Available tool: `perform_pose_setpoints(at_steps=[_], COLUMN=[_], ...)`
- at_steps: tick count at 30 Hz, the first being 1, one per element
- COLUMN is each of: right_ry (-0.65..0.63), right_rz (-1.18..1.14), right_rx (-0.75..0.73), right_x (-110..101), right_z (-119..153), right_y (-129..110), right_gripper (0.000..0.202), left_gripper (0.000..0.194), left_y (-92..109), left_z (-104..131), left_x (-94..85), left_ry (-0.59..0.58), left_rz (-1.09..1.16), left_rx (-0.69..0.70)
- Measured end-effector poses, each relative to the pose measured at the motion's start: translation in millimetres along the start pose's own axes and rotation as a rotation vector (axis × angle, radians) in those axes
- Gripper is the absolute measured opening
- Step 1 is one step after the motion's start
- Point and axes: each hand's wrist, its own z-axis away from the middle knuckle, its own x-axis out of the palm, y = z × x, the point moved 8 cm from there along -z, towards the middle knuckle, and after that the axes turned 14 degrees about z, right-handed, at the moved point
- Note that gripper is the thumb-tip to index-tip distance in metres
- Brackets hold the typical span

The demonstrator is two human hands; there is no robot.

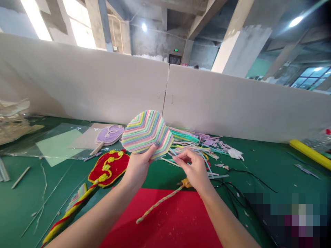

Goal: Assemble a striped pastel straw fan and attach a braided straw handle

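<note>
A round fan-shaped piece [146, 132] of striped pastel pipe cleaners is held up by my left hand [142, 160], its thumb on the front face. Just right of its lower edge, my right hand [192, 167] has thumb and fingertips pinched together; what is between them is too small to make out. Below my right hand lie an orange tool [186, 183] and a twisted pastel stick [159, 206], over a red sheet [165, 227]. Loose pipe cleaners [186, 136] are piled behind both hands.
Left of my hands lie a red fan with yellow flowers [110, 167], a purple fan [110, 134] and a pale green sheet [59, 146]. Black cables [232, 193] run at the right. A yellow bar [310, 154] lies at the far right, before a white partition [232, 103].
</note>
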Motion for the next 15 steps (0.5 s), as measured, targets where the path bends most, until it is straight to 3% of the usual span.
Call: perform_pose_setpoints(at_steps=[6,12,15], right_ry=[-0.107,-0.057,-0.01], right_rz=[-0.164,-0.13,-0.074], right_rx=[0.136,0.077,0.054], right_x=[9.7,8.0,4.1], right_z=[-0.2,1.2,1.9], right_y=[9.6,4.0,3.1], right_gripper=[0.024,0.021,0.021], left_gripper=[0.055,0.053,0.053], left_y=[1.1,15.4,17.0], left_z=[0.1,4.9,6.2], left_x=[5.7,8.8,9.2], left_ry=[-0.049,-0.059,-0.066], left_rz=[-0.025,-0.129,-0.145], left_rx=[0.007,0.175,0.181])
